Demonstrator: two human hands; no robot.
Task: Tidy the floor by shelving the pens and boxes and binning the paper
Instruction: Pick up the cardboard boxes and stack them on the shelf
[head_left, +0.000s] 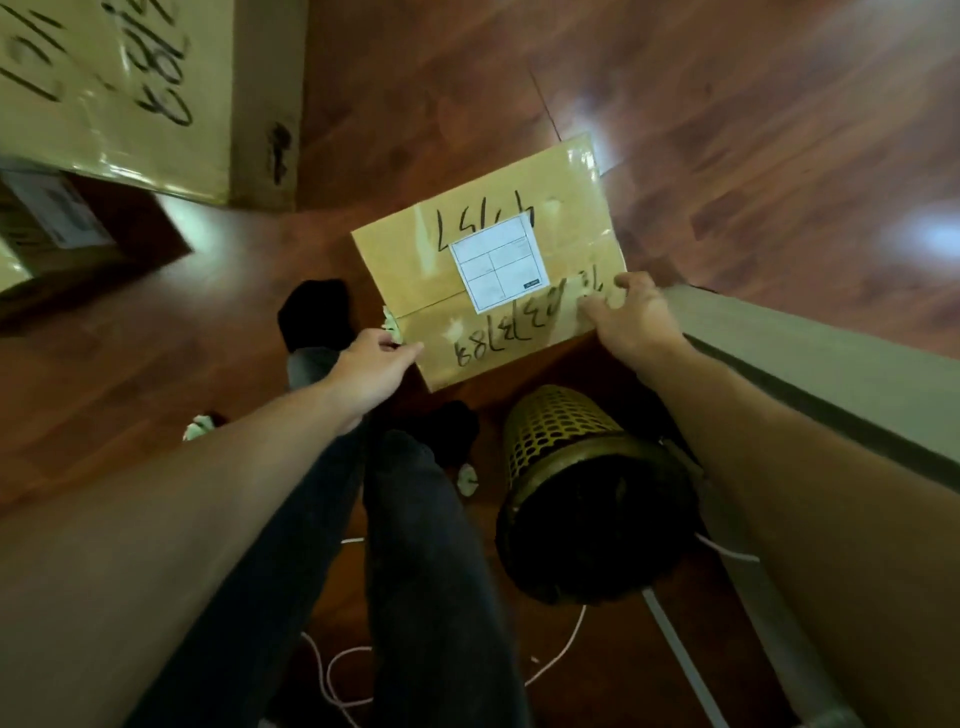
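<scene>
A flat cardboard box with a white label and black handwriting is held above the wooden floor between both hands. My left hand grips its near left corner, fingers curled on the edge. My right hand grips the near right corner, thumb on top. A perforated yellow waste bin with a dark rim stands just below the box. Crumpled paper balls lie on the floor: one by my left fingers, one under my left forearm, one beside the bin.
A large taped cardboard box stands at the upper left, another labelled box below it. A grey shelf edge runs along the right. Pink cable loops on the floor near my legs. My dark socked foot is left of the held box.
</scene>
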